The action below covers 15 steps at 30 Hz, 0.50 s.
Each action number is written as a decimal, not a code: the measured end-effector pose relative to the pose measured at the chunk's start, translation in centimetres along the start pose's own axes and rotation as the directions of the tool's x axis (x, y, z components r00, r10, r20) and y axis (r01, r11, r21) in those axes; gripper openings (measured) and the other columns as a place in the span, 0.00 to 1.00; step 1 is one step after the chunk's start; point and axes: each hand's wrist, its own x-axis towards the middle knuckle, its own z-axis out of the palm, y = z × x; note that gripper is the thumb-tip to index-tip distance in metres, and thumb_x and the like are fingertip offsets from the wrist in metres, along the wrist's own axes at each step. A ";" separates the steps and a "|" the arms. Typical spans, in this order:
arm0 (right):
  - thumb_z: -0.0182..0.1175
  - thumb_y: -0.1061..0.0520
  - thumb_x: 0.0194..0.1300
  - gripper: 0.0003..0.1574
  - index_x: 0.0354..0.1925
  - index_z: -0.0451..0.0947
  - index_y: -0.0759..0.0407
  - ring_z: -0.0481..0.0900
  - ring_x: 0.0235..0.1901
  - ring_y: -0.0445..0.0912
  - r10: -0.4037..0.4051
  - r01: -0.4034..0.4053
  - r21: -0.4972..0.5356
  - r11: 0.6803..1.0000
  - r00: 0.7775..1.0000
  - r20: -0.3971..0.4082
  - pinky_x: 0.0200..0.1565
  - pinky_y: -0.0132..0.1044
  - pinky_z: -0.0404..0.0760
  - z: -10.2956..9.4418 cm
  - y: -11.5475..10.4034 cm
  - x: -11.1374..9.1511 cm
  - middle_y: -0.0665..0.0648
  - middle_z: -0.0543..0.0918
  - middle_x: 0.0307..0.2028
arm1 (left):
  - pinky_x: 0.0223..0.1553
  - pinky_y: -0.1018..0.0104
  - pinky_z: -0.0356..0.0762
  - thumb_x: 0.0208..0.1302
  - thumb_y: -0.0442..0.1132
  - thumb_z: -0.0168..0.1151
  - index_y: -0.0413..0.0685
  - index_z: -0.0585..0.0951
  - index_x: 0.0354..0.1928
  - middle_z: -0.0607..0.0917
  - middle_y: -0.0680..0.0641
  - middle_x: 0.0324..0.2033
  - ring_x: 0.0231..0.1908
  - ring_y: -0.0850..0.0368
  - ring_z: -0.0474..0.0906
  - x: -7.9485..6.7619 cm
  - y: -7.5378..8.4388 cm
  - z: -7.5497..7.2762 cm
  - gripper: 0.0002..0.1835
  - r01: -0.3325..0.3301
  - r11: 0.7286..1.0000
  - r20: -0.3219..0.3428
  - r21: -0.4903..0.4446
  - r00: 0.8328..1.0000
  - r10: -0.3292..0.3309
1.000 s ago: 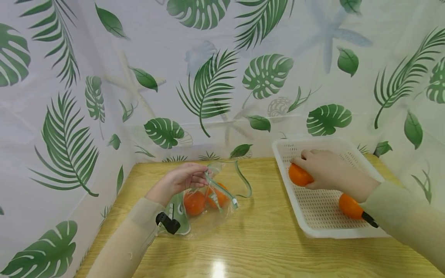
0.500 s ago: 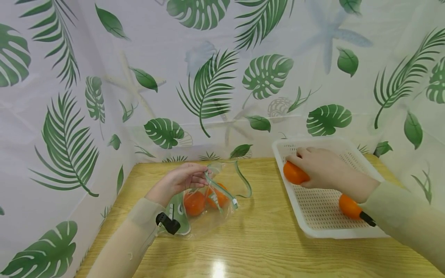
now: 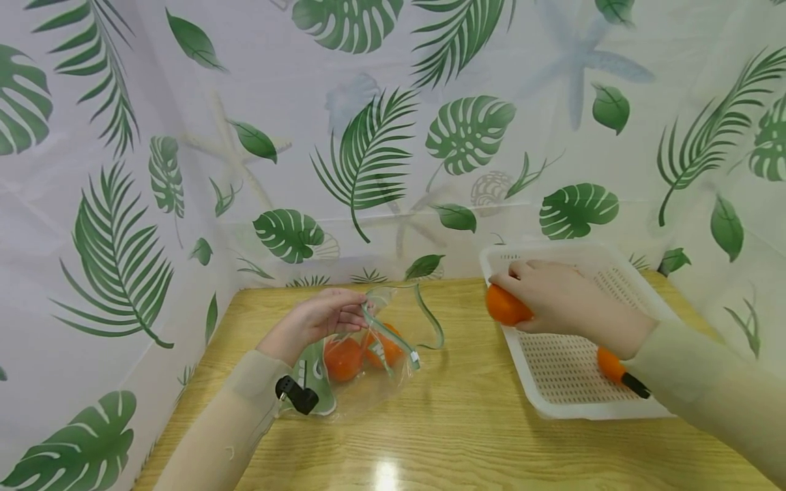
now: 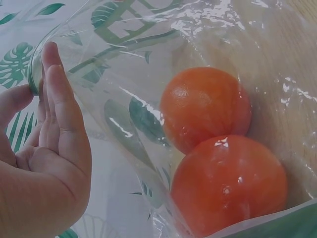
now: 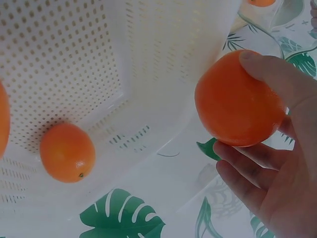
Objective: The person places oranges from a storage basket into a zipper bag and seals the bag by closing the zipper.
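Right hand (image 3: 555,300) grasps a round orange fruit (image 3: 506,305) over the left rim of a white perforated plastic basket (image 3: 552,410); left hand (image 3: 325,317) pinches a green-trimmed clear plastic bag (image 3: 362,392). Advisable: even finger pressure, rim cleared, bag mouth wide.

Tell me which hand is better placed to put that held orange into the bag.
The right hand, most likely: it grips the orange at the side of the white basket nearest the bag. The left hand pinches the bag's edge, so it seems better suited to steadying the opening.
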 end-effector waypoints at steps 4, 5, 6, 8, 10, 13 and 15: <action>0.84 0.46 0.49 0.43 0.60 0.79 0.54 0.78 0.33 0.49 -0.022 0.023 0.012 1.000 0.999 -0.031 0.29 0.43 0.82 0.2 -0.3 0.4 0.58 0.80 0.41 | 0.33 0.74 0.88 0.84 0.36 0.48 0.52 0.88 0.33 0.89 0.55 0.24 0.24 0.66 0.87 -0.1 0.0 0.1 0.22 0.006 1.000 -0.004 -0.002 1.000 -0.006; 0.84 0.46 0.49 0.43 0.60 0.78 0.54 0.78 0.33 0.49 -0.028 0.029 0.015 0.999 0.999 -0.036 0.29 0.43 0.82 0.3 -0.4 0.5 0.58 0.80 0.41 | 0.33 0.74 0.88 0.84 0.36 0.48 0.52 0.89 0.33 0.89 0.55 0.24 0.24 0.66 0.87 -0.1 0.0 0.1 0.22 0.006 1.000 -0.004 -0.004 1.000 -0.006; 0.84 0.46 0.48 0.44 0.61 0.78 0.55 0.78 0.32 0.49 -0.031 0.032 0.020 0.999 0.999 -0.040 0.29 0.43 0.82 0.3 -0.4 0.6 0.58 0.80 0.41 | 0.33 0.74 0.88 0.84 0.36 0.48 0.53 0.89 0.32 0.89 0.55 0.24 0.24 0.66 0.87 -0.1 0.0 0.1 0.22 0.005 1.000 -0.001 -0.005 1.000 -0.005; 0.84 0.47 0.48 0.45 0.62 0.78 0.55 0.78 0.33 0.49 -0.032 0.033 0.024 0.999 0.999 -0.040 0.30 0.44 0.83 0.5 -0.5 0.8 0.58 0.80 0.42 | 0.33 0.74 0.88 0.84 0.36 0.48 0.53 0.89 0.32 0.89 0.55 0.24 0.24 0.66 0.87 -0.1 0.0 0.1 0.23 0.003 1.000 0.004 -0.006 1.000 -0.003; 0.83 0.47 0.49 0.45 0.62 0.78 0.55 0.79 0.33 0.49 -0.031 0.032 0.026 0.999 0.999 -0.040 0.31 0.44 0.84 0.6 -0.7 1.0 0.59 0.80 0.42 | 0.33 0.74 0.88 0.85 0.36 0.48 0.53 0.89 0.32 0.89 0.55 0.24 0.24 0.66 0.87 -0.2 0.0 0.2 0.23 0.004 1.000 0.003 -0.007 1.000 -0.004; 0.83 0.47 0.50 0.45 0.63 0.78 0.55 0.79 0.33 0.49 -0.022 0.024 0.032 0.999 0.999 -0.044 0.31 0.44 0.84 0.6 -1.0 1.2 0.58 0.80 0.43 | 0.33 0.74 0.88 0.85 0.36 0.48 0.52 0.89 0.33 0.89 0.55 0.24 0.24 0.66 0.87 -0.1 0.0 0.2 0.22 0.004 1.000 0.001 -0.002 1.000 -0.004; 0.83 0.47 0.50 0.44 0.63 0.77 0.55 0.80 0.33 0.50 -0.021 0.023 0.036 0.999 0.999 -0.050 0.32 0.44 0.84 0.6 -1.1 1.4 0.58 0.80 0.43 | 0.34 0.74 0.88 0.85 0.36 0.48 0.52 0.89 0.34 0.89 0.55 0.24 0.25 0.66 0.87 -0.1 0.0 0.1 0.22 0.002 1.000 0.003 0.003 1.000 -0.002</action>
